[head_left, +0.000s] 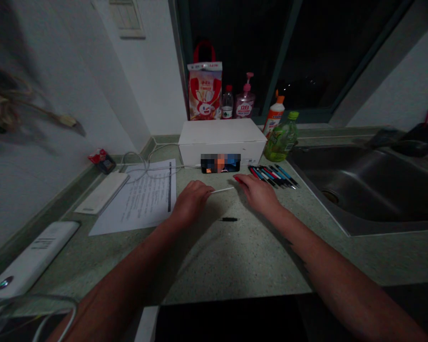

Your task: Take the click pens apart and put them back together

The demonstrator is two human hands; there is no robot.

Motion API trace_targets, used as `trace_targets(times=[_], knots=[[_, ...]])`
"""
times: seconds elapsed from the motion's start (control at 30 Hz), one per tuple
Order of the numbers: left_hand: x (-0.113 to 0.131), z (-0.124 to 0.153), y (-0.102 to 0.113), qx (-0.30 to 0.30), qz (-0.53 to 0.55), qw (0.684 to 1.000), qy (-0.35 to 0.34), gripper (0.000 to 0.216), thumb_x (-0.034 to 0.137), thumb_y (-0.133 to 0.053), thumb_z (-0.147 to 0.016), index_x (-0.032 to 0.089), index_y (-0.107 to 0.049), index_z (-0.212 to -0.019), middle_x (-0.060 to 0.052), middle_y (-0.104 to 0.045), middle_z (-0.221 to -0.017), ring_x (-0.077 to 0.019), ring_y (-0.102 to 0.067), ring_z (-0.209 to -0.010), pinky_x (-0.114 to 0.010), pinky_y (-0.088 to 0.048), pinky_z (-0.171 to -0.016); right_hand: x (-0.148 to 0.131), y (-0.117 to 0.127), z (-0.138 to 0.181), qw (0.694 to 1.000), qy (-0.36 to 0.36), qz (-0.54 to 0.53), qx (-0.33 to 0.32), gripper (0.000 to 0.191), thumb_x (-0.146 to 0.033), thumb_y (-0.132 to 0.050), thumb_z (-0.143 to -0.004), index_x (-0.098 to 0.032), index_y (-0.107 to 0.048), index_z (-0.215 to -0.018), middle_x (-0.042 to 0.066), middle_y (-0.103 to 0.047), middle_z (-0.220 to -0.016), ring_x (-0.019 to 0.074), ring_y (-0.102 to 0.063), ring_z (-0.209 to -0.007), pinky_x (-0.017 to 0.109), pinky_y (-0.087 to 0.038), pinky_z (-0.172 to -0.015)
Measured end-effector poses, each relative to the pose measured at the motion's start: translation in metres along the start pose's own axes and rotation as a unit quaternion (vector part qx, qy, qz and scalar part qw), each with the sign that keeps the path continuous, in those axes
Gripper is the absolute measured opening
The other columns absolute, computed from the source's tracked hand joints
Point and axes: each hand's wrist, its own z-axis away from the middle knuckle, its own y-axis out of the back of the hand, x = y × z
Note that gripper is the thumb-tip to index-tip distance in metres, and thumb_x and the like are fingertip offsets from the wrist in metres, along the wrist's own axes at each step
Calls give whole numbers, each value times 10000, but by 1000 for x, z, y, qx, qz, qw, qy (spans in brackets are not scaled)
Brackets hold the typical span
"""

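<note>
My left hand (192, 202) is closed in a pinch on one end of a thin white stick (223, 190), perhaps a pen part. The stick's free end points right, towards my right hand (258, 191). A small red piece (238, 178) shows at the fingertips of that hand, which are closed on it; its exact kind is unclear. Nearer to me on the counter, between my forearms, lies a short black pen part (229, 219) with a thin tip pointing left. Several pens (273, 175) lie side by side just beyond my right hand.
A phone (220, 164) leans against a white box (221, 135). Left are a printed sheet (142, 194), a flat white box (102, 192), cables and a long white device (35, 259). A green bottle (281, 140) stands by the steel sink (371, 166) at right.
</note>
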Motion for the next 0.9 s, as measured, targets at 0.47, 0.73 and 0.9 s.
trace_targets(times=[0.47, 0.73, 0.9], knots=[[7, 3, 0, 12, -41, 999, 7, 294, 216, -510, -1048, 229, -790, -1139, -84, -712, -1032, -260, -607, -1017, -399, -507, -913, -17, 1, 5, 992, 97, 41, -72, 411, -196, -464, -1067, -304, -683, -1397, 84, -734, -1184, 242, -691, -1049, 319, -480, -835], [5, 5, -7, 124, -26, 992, -18, 294, 262, -638, -1011, 215, -668, -1300, -110, -714, -1238, -279, -618, -1154, -458, -493, -1017, -27, 1, 8, 989, 115, 11, -94, 544, -125, -475, -1016, -331, -576, -1510, 72, -712, -1285, 237, -698, -1072, 316, -499, -857], [14, 8, 0, 33, -6, 996, -87, 210, 327, -683, -995, 230, -728, -1175, -86, -731, -1140, -264, -638, -1086, -437, -482, -986, -13, 2, 5, 997, 69, 11, -35, 565, -99, -446, -1004, -296, -569, -1519, 93, -686, -1340, 260, -695, -1095, 331, -512, -845]])
